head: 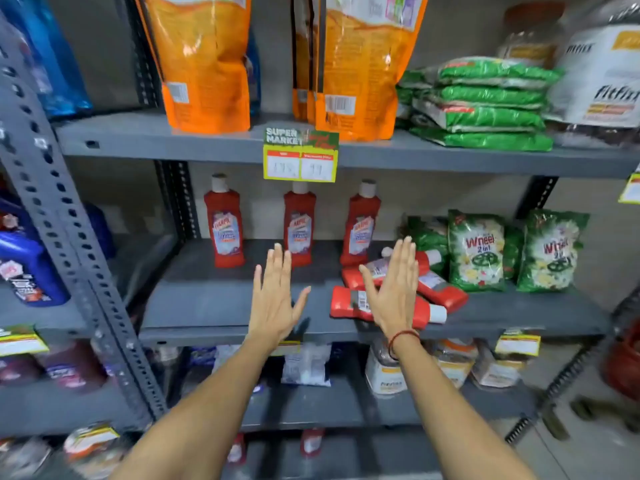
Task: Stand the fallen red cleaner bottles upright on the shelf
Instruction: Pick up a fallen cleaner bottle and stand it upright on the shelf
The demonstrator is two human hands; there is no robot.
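The price tag (300, 154) clipped on the edge of the upper shelf (173, 142) says "SUPER MARKET" on its green top; the numbers in its two white boxes are too blurred to read. The two green detergent bags (476, 251) on the middle shelf show "Wheel" and under it "2 in 1"; on the right bag the words are partly creased. The white jar (602, 81) at top right carries a word like "Fitfirst", but its end is cut off. The labels on the standing red bottles (224, 221) are not clear enough to read.
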